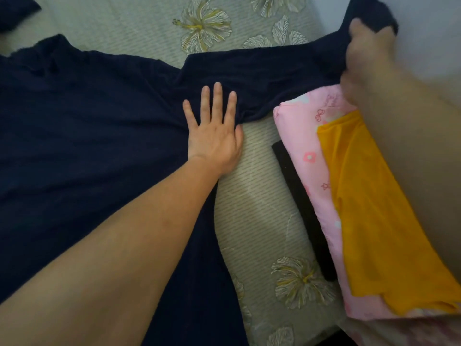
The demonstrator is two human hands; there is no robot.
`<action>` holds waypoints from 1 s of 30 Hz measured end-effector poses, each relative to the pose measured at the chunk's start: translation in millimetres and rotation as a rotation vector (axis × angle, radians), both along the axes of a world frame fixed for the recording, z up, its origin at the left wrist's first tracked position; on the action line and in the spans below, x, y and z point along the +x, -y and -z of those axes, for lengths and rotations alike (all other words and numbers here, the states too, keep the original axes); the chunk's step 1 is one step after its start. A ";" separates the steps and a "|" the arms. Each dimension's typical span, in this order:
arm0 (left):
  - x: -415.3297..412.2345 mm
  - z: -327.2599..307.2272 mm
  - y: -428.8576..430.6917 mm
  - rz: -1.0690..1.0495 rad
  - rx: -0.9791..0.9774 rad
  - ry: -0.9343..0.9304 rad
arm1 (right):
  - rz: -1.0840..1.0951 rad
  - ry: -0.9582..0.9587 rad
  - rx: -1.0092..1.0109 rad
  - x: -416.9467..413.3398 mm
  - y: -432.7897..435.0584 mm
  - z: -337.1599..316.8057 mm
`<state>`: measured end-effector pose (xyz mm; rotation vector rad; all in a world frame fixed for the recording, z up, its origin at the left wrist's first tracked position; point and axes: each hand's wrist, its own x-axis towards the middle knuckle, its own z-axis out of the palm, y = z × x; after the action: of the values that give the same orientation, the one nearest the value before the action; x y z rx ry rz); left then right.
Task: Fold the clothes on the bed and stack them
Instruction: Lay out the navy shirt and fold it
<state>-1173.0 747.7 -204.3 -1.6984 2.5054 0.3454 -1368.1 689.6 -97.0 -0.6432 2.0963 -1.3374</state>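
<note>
as left hand (215,142) presses shirt (87,116), stack (369,208) beside

Looking like a bedroom in a home: stretching underneath, a bed (259,201) wearing a quilted cover printed with pale flowers (203,27); lying on it, a dark blue shirt (87,126) and a stack of folded clothes (369,208).

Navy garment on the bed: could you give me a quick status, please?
Left hand flat on navy garment. Right hand, blurred, grips its sleeve. Folded stack close beside sleeve.
</note>
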 end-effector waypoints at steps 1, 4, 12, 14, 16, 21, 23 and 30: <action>1.2 -1.2 2.8 0.014 0.030 0.005 | 0.029 0.063 0.148 -14.8 3.3 -4.0; 2.4 -13.5 15.7 0.032 0.230 -0.047 | 0.055 -0.061 0.169 -18.4 -6.0 -25.7; 161.4 -99.0 59.4 -1.099 0.729 -1.829 | -0.281 -0.578 -0.164 124.6 -13.5 -72.6; 228.8 -97.2 38.5 -1.172 0.734 -2.030 | -0.437 -0.677 -0.188 194.3 -29.3 -69.7; 282.6 -95.1 12.8 -1.209 0.724 -2.107 | -0.704 -0.785 -0.202 260.4 -47.0 -56.4; 359.1 -79.4 -27.4 -1.348 0.746 -1.910 | -1.557 -0.735 0.343 353.9 -102.3 7.4; 364.1 -73.1 -31.2 -1.368 0.759 -1.762 | -1.544 -0.697 0.361 356.3 -126.1 28.4; 340.4 -61.5 -28.6 -1.450 0.291 -1.387 | -0.956 -0.919 0.211 298.1 -157.0 53.0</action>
<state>-832.6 776.3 -142.8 -3.3029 0.5041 2.3439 -1070.0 846.6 -150.0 -2.0886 1.9603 -0.2527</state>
